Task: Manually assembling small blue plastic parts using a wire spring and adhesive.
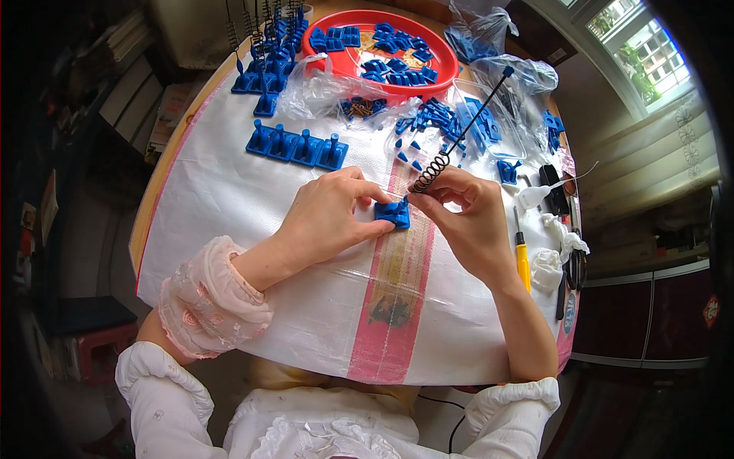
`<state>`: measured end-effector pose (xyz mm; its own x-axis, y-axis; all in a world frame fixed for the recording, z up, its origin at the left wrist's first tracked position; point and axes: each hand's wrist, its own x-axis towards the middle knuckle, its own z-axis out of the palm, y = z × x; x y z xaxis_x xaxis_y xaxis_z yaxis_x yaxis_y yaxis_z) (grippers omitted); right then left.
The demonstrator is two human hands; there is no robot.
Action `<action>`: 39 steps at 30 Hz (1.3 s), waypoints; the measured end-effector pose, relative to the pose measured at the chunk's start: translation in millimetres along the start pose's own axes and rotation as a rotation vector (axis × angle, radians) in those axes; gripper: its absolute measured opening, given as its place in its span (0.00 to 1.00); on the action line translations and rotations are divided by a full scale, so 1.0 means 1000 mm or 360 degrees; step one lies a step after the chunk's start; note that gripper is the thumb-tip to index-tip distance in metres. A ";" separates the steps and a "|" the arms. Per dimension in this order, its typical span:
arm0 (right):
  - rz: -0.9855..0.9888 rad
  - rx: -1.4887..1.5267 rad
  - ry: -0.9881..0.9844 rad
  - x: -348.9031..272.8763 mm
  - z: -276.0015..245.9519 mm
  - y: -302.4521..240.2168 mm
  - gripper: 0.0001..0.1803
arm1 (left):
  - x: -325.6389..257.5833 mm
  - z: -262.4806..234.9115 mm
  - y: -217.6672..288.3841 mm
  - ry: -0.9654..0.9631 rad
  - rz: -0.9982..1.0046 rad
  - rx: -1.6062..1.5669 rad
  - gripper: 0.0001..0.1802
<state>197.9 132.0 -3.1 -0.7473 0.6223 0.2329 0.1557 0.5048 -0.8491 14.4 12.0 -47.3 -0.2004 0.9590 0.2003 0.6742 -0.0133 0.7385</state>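
Note:
Near the middle of the white-covered table, my left hand pinches a small blue plastic base between thumb and fingers, holding it down on the cover. My right hand grips the lower end of a black coil spring just above the base's right side. From the spring a thin black rod slants up to the right, ending in a small blue block. Whether the spring's tip touches the base is hidden by my fingers. A row of several blue bases with upright pegs stands beyond my left hand.
A red round tray with blue parts sits at the far side. Assembled blue pieces with springs crowd the far left. Small blue cones and parts lie beyond my right hand. Along the right are a yellow-handled screwdriver and a white bottle.

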 end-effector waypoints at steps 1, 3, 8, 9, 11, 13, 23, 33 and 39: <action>0.0010 -0.0003 -0.0002 0.000 0.000 0.000 0.07 | 0.000 0.001 -0.001 0.0005 0.0006 -0.0006 0.18; 0.0023 -0.0006 -0.0009 0.000 -0.001 -0.001 0.07 | 0.001 0.002 -0.002 0.0021 0.0018 -0.0012 0.18; -0.0025 -0.0156 -0.0022 0.000 -0.004 -0.008 0.07 | 0.001 0.001 0.000 0.0007 -0.0004 -0.0010 0.19; -0.0042 -0.0196 -0.0027 0.000 -0.005 -0.009 0.07 | 0.000 0.001 0.000 0.0007 -0.0003 -0.0005 0.19; -0.0057 -0.0204 -0.0022 0.000 -0.004 -0.010 0.07 | 0.000 0.002 -0.001 0.0013 0.0000 -0.0013 0.18; -0.0043 -0.0169 -0.0020 0.000 -0.004 -0.009 0.07 | 0.000 0.002 -0.002 0.0011 -0.0006 -0.0019 0.18; 0.0000 -0.0071 -0.0023 -0.001 -0.002 -0.008 0.06 | 0.000 0.000 0.001 -0.0003 -0.0030 -0.0021 0.18; -0.0011 -0.0105 -0.0033 -0.001 -0.003 -0.007 0.06 | 0.000 0.000 0.001 0.0002 -0.0024 -0.0006 0.18; -0.0021 -0.0104 -0.0029 -0.001 -0.002 -0.008 0.05 | 0.000 0.000 0.000 -0.0003 -0.0017 -0.0005 0.18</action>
<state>198.3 128.6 4.1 -0.7613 0.6044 0.2347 0.1869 0.5512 -0.8132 14.7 12.1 -47.4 -0.2063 0.9596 0.1914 0.6697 -0.0041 0.7426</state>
